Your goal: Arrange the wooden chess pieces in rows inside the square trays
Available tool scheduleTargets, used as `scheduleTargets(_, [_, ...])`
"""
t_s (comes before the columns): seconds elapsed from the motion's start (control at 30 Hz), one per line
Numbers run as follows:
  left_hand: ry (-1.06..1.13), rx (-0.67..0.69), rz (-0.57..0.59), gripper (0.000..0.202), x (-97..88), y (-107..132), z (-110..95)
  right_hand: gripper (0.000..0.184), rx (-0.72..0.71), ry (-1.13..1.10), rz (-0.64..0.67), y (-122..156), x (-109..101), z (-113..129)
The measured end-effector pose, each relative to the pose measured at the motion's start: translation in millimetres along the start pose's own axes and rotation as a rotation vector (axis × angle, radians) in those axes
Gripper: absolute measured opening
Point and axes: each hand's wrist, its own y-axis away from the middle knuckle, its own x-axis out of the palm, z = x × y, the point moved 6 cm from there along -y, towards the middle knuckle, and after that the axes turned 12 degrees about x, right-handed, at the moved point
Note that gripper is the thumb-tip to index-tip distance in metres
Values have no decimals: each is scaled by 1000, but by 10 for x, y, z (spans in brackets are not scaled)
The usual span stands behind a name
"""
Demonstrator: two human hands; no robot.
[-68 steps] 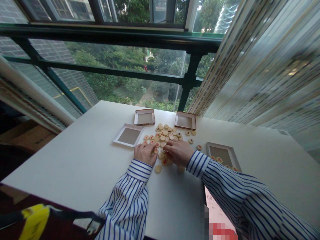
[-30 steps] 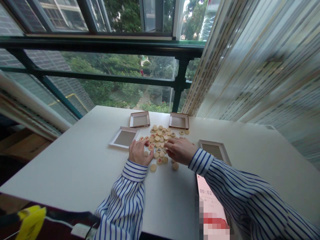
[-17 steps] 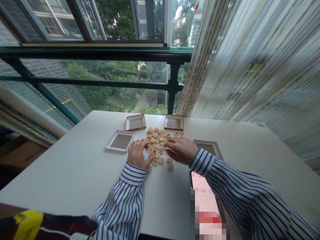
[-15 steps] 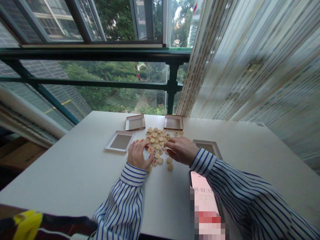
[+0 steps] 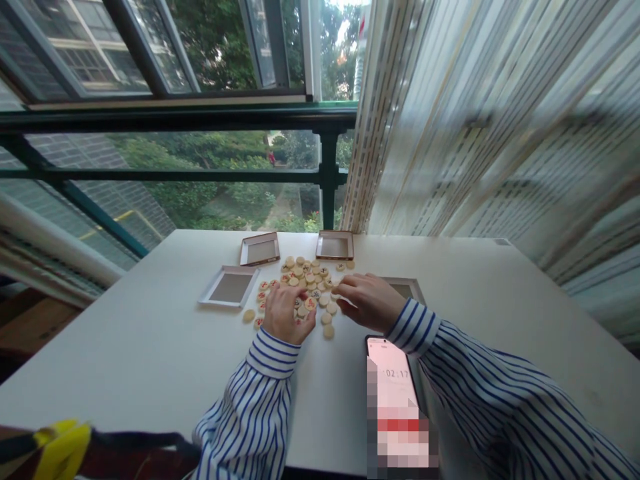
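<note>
Game pieces, round pale discs with red or dark marks on the upper face, lie in a loose pile one layer deep at the centre of the white worktop. The left hand rests palm down on the near-left edge of the pile. Its grip is released: the fingers are spread over several pieces and enclose none. The right hand sits at the near-right edge of the pile, fingertips drawn together and pointing left toward the pieces. Whether this grip pinches a piece cannot be told. The hands are near each other but apart. One stray piece lies on the worktop just left of the left hand, and a second stray piece lies between the two wrists. Four shallow square trays surround the pile: the left tray, the rear-left tray, the rear-right tray, and the right tray, which is partly hidden behind the right hand. A phone with a lit screen lies flat beside the right striped sleeve. A striped curtain hangs at the right of the worktop.
</note>
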Motion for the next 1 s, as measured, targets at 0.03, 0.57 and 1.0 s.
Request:
scheduleTargets(0.03, [8,2,-1,33,16,-8,-23,22,4,2,3,21,-2,-21])
scheduleTargets(0.57, [101,25,23,34,185,-126,-301,24,48,-37,-44,279,-76,-294])
scheduleTargets(1.0, [177,47,34,34,414,-205,-491,24,109,-104,-80,437,-79,-565])
